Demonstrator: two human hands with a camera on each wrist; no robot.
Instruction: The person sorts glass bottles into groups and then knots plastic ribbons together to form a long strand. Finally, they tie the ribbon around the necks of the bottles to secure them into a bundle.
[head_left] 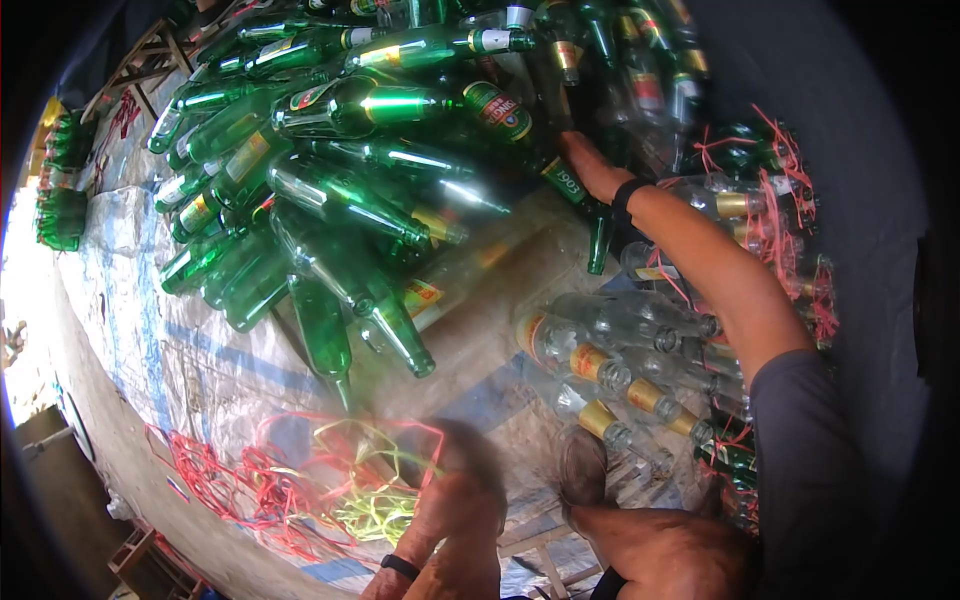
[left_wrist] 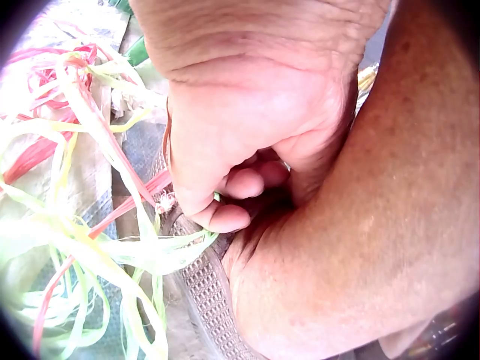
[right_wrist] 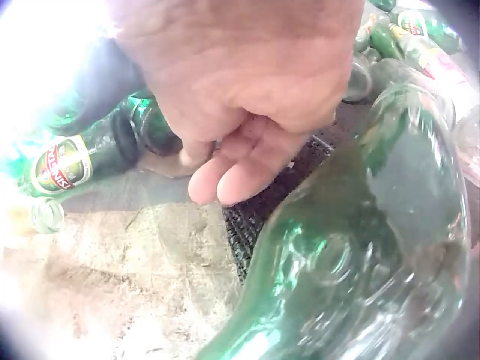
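Near the foot, my left hand (head_left: 450,490) has its fingers curled against the shoe (left_wrist: 206,281). It pinches yellow-green plastic twine (left_wrist: 176,251), whose strands trail to the left. My right hand (head_left: 598,172) reaches in among green bottles, above one marked 1903 (head_left: 566,182). In the right wrist view its fingers (right_wrist: 240,180) are loosely bent, with nothing seen between the visible fingertips. A dark green bottle with a red and white oval label (right_wrist: 61,163) lies to their left. A large pale green glass bottle (right_wrist: 360,240) fills the right side, close to the camera.
A big heap of green bottles (head_left: 370,110) covers the far left. Clear bottles with gold neck labels (head_left: 600,365) lie at the right, beside bundles tied with red twine (head_left: 775,220). Tangled red twine (head_left: 235,480) rests on the pale sheeting (head_left: 110,290) at the front left.
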